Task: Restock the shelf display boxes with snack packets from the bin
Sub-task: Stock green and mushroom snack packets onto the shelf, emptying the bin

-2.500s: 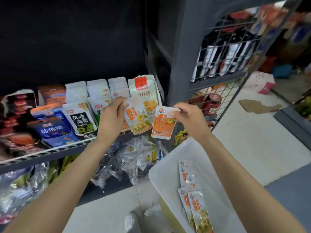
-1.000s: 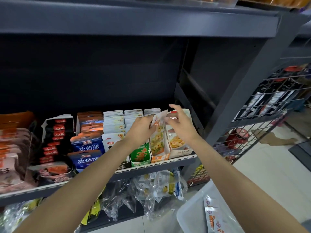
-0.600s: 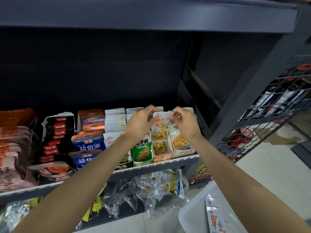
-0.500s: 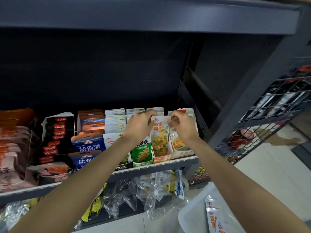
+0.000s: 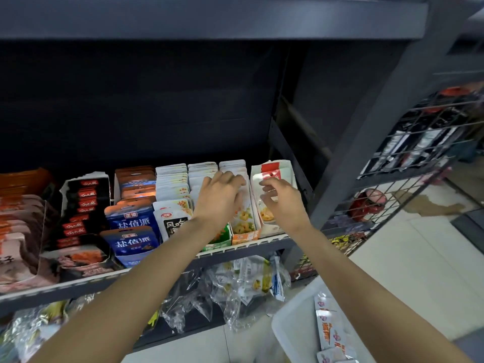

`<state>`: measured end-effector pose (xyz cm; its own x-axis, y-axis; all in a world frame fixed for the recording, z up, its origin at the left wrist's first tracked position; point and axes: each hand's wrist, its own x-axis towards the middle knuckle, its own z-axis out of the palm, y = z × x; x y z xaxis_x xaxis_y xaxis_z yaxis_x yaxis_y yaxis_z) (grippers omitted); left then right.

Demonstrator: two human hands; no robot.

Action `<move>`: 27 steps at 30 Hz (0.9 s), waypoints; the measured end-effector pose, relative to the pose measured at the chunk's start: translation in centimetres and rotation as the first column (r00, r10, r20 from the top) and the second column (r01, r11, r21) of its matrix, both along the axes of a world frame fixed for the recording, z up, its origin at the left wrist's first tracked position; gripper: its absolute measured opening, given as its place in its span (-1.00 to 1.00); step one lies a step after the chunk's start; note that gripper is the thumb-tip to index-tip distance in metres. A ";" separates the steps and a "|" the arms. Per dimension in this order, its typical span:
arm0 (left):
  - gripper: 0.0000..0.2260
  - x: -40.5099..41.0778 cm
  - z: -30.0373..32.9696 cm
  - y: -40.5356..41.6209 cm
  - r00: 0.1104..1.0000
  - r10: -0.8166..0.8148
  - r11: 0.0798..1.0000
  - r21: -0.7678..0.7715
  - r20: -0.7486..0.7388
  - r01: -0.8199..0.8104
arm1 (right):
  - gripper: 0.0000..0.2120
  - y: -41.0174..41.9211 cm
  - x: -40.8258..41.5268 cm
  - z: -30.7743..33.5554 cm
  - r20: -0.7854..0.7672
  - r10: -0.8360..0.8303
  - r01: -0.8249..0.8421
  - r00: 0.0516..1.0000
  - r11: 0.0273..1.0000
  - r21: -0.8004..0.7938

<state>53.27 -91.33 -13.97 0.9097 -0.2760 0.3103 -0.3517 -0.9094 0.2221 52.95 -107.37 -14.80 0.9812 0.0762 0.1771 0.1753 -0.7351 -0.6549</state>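
The orange-fronted display box (image 5: 245,235) stands on the shelf (image 5: 235,248), with yellow-fruit snack packets (image 5: 243,218) upright inside it. My left hand (image 5: 220,197) lies over the tops of the packets in this row, fingers bent down onto them, pinching nothing. Just to the right, my right hand (image 5: 280,203) hovers with loosely curled fingers in front of the white and red display box (image 5: 272,174), and it holds nothing. More orange packets (image 5: 330,326) lie in the white bin (image 5: 288,323) at the lower right.
Left along the shelf stand boxes of white packets (image 5: 171,184), blue packets (image 5: 131,224) and black-and-red packets (image 5: 83,203). Crumpled clear bags (image 5: 235,286) lie on the lower shelf. A grey upright (image 5: 366,142) and a wire rack (image 5: 419,153) close off the right side.
Both hands pushed the orange packet down into the orange-fronted box and let go of it. My right hand has drifted right; my left hand now rests on the packet tops.
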 end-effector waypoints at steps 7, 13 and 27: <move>-0.83 -5.0 -2.7 -5.8 0.974 -0.225 0.973 -0.041 0.009 0.225 | -0.79 -4.7 -7.1 -3.1 -0.077 -0.011 0.009 0.997 1.000 -0.024; -0.84 -10.5 -8.6 -11.8 0.934 -0.304 0.949 -0.143 -0.187 0.280 | -0.76 -11.1 -14.2 -10.4 -0.304 -0.205 0.191 0.930 0.979 -0.076; -0.49 -19.4 -22.7 -22.2 0.483 -0.177 0.797 0.162 -0.858 0.581 | -0.29 -19.5 -29.9 -23.8 -0.765 -0.192 0.077 0.615 0.980 -0.184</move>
<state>33.83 -113.55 -36.70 0.4819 -0.5605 -0.6735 -0.5530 -0.7907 0.2624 23.07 -126.87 -38.59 0.7481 -0.1038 -0.6555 -0.4628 -0.7895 -0.4032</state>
